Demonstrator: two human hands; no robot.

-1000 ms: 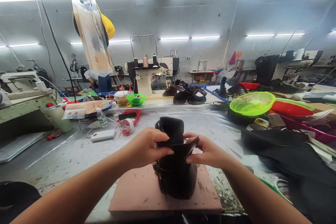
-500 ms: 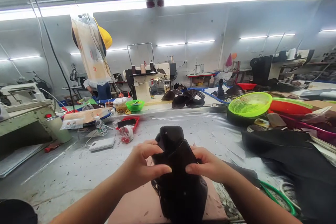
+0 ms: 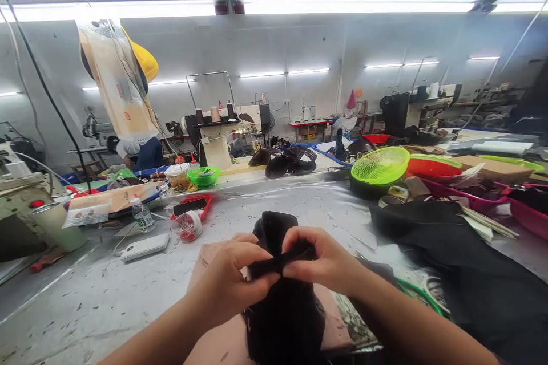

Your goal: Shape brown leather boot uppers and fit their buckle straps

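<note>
A black leather piece (image 3: 285,319), which looks like a boot upper, stands in front of me on a pinkish board (image 3: 218,348). My left hand (image 3: 233,274) pinches a folded edge of it between thumb and fingers. From the other side my right hand (image 3: 319,262) grips the same edge, its fingertips bent over the top. Both thumbs nearly meet at the middle of the fold. Behind the fold a rounded flap (image 3: 276,225) of the leather sticks up. The lower part is too dark to make out in detail.
Left on the table are a white power bank (image 3: 145,247), a water bottle (image 3: 142,215), a clear tape roll (image 3: 188,226) and a red tray (image 3: 204,208). Black fabric (image 3: 445,245) and a yellow-green basket (image 3: 381,166) lie right. Dark leather pieces (image 3: 285,161) and a sewing machine (image 3: 218,145) are behind.
My right hand has moved up and left, closer to my left hand. The upper edge of the leather is now folded between my fingers. The view has turned slightly right.
</note>
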